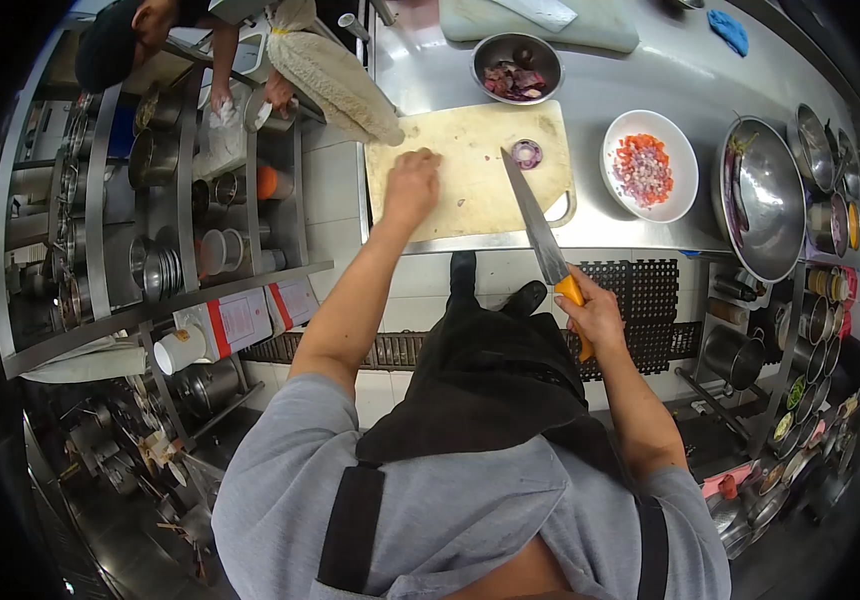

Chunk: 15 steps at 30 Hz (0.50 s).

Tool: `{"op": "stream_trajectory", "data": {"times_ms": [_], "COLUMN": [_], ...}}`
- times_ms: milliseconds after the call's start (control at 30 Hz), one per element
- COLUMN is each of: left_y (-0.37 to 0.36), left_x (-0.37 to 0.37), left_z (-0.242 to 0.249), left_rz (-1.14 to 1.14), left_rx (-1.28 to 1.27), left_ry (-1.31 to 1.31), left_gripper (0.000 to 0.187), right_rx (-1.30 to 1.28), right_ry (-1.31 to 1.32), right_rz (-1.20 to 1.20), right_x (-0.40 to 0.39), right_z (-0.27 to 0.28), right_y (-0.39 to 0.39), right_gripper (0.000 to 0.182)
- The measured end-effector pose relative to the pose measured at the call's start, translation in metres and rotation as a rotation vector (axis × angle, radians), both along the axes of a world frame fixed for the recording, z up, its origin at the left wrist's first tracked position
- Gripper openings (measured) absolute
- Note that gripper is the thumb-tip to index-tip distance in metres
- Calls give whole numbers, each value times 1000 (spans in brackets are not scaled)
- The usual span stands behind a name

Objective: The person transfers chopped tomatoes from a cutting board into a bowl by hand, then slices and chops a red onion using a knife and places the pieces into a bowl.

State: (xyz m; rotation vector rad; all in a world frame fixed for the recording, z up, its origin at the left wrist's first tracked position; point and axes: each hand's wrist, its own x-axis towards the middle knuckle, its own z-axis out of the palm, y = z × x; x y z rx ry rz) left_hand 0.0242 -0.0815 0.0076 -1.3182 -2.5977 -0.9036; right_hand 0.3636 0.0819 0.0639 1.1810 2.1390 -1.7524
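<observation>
My right hand (592, 312) is wrapped around the orange handle of a large chef's knife (534, 222). Its blade points away from me, with the tip over the right part of a worn cream cutting board (480, 130). Beside the tip lies a cut piece of red onion (526, 154). Over the left part of the board is my left hand (414, 190), its fingers curled and blurred; I cannot tell whether they hold anything. A beige cloth (335, 80) hangs near that hand, its end overlapping the board's far left corner. Small onion scraps dot the board.
Behind the board stands a metal bowl (517, 68) of onion trimmings. To its right are a white bowl (650, 165) of diced tomato and onion and a steel bowl (765, 200) with long dark peppers. Another person (222, 60) works at the far left, beside shelves of pans.
</observation>
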Motion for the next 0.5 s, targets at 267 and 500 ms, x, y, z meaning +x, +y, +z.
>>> {"op": "stream_trajectory", "data": {"times_ms": [267,500], "left_y": [-45,-34], "left_x": [7,12], "left_z": [11,7], "left_rz": [147,-15], "left_rx": [62,-193], "left_ry": [-122,-225], "left_gripper": [25,36], "right_rx": [-80,-190], "right_ry": [-16,3], "right_rz": [127,80], "right_x": [-27,-35], "right_z": [-8,-22], "right_y": [-36,-48], "right_gripper": [62,63]}}
